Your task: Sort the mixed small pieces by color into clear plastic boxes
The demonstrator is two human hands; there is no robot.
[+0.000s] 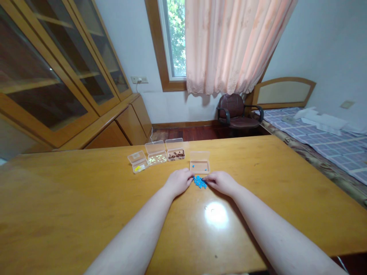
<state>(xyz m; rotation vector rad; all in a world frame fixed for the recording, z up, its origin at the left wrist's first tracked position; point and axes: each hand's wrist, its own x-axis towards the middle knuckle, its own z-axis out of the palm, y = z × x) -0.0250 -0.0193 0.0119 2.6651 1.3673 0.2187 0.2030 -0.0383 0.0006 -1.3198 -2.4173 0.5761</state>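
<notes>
A small heap of bright blue pieces [200, 182] lies on the wooden table between my two hands. My left hand [180, 180] rests at the heap's left edge, its fingers drawn together at a small blue piece. From the other side, my right hand [219, 181] reaches the heap's right edge with thumb and fingertips pinched at a blue piece. The pieces are too small to tell their exact kind. Just behind the heap stands a clear plastic box [200, 172] with its lid raised; a couple of blue pieces lie inside.
Left of it stand three more open clear boxes: one with dark brown pieces [176, 154], one with pale yellow-green pieces [157, 158], one with yellow and whitish pieces [140, 168]. Beyond the table [86, 191] are an office chair [233, 110], a bed and a glass-door cabinet.
</notes>
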